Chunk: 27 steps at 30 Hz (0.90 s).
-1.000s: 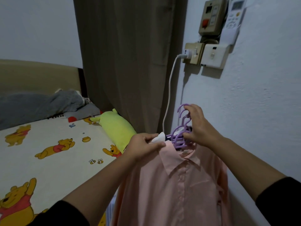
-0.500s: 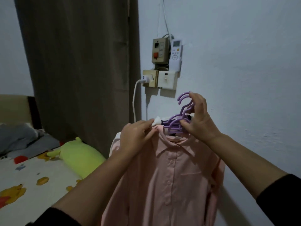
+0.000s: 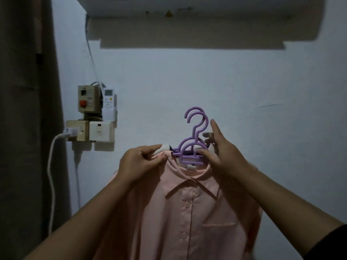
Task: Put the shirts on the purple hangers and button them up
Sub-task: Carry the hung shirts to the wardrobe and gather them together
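Dim, shadowy, wide-angle edge distortion

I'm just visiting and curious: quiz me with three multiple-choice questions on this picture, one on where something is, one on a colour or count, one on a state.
1. Where is the remote?
A. In a wall holder left of the shirt
B. In the shirt pocket
C. In the right hand

2. How many purple hooks rise above the collar?
A. One
B. Two
C. Four

3. What state is the front of the pink shirt in?
A. Wide open
B. Buttoned shut
C. Inside out

Answers:
1. A, it stands in a white holder beside the switch box.
2. B, two hooks overlap, one just behind the other.
3. B, the placket lies closed with its buttons showing, while the left hand pinches the shoulder and the right hand holds the hangers.
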Each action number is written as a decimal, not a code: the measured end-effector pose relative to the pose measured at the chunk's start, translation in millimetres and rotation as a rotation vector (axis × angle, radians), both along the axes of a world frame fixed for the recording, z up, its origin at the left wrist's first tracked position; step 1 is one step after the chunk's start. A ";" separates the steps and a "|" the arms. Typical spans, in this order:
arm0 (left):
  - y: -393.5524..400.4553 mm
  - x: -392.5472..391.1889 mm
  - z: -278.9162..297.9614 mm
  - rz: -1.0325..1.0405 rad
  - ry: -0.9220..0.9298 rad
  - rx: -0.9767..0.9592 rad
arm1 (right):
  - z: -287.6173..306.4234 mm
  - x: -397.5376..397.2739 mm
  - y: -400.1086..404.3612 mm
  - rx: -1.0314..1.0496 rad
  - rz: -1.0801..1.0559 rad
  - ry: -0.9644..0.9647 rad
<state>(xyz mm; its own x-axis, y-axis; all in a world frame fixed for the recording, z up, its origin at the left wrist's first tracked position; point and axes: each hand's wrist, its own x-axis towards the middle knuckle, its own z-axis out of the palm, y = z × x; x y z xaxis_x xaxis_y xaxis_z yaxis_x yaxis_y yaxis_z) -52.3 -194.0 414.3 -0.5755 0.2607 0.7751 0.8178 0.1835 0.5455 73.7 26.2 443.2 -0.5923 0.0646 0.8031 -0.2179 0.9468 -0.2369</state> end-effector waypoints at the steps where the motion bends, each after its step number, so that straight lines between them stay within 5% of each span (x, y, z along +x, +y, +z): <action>1: 16.4 4.7 4.9 -0.048 -0.012 0.015 | 0.4 16.7 14.3 0.039 -0.055 0.012; 5: 84.4 30.7 21.3 -0.243 -0.029 0.049 | 5.7 88.4 72.5 0.318 -0.265 0.094; 12: 209.2 110.5 51.3 -0.529 -0.016 0.150 | 24.4 230.5 164.3 0.634 -0.705 -0.032; 27: 395.3 336.7 118.1 -1.157 -0.055 0.254 | 84.2 538.0 190.1 0.826 -1.428 -0.193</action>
